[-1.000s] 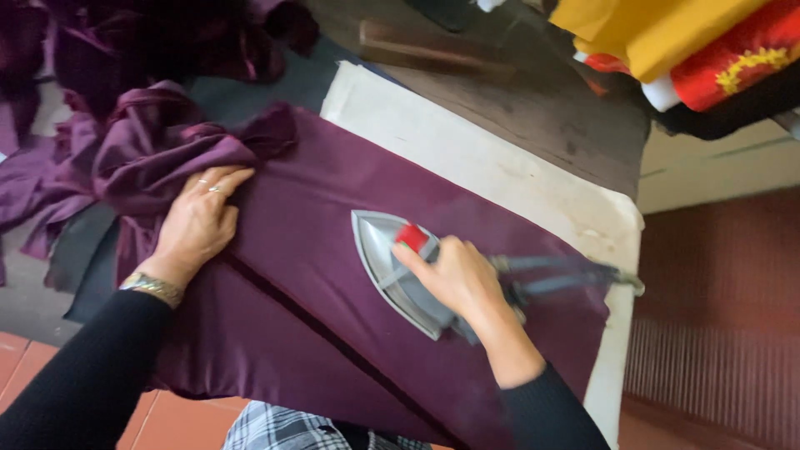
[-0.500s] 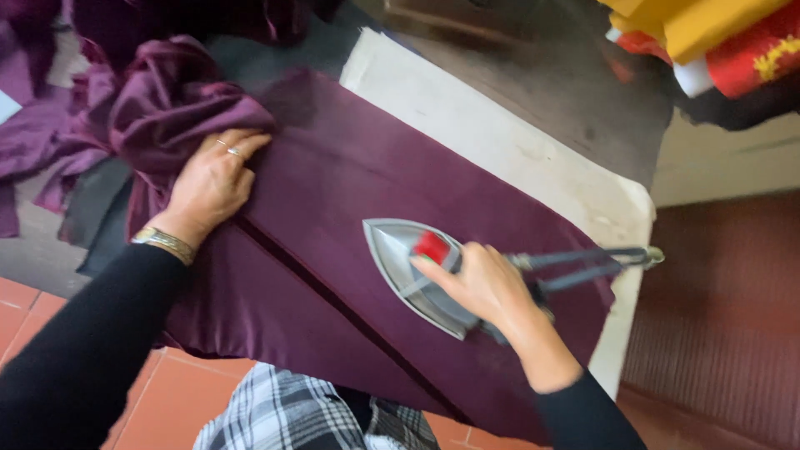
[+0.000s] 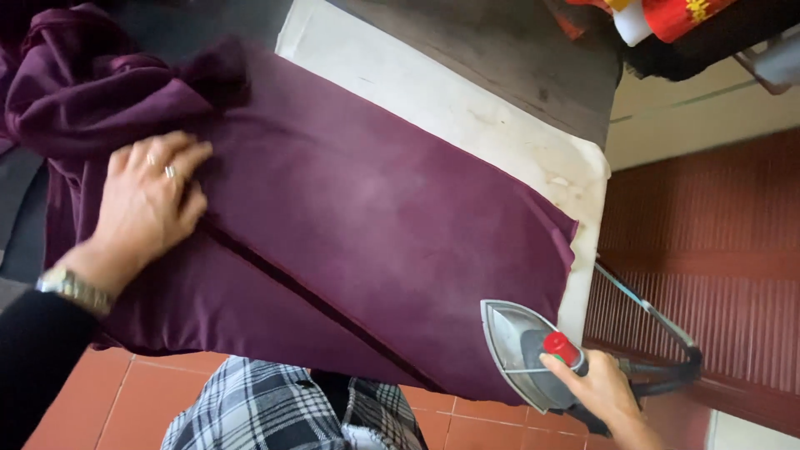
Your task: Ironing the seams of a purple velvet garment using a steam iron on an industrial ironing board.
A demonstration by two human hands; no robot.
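Two hands working: left hand (image 3: pixel 150 200) flat, fingers spread on purple cloth (image 3: pixel 375 217); right hand (image 3: pixel 600 392) fingers closed around iron (image 3: pixel 521 350).

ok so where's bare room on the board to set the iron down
Bare strip of cream board cover runs between the purple cloth and the dark tabletop. The flat cloth middle is free too. Crowded at the bunched folds by the left hand; the right hand holds the iron at the near corner.

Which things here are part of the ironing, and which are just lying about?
In use:
left hand pressing purple cloth
right hand gripping iron
white ironing pad

Lying about:
red and yellow fabrics
crumpled purple cloth
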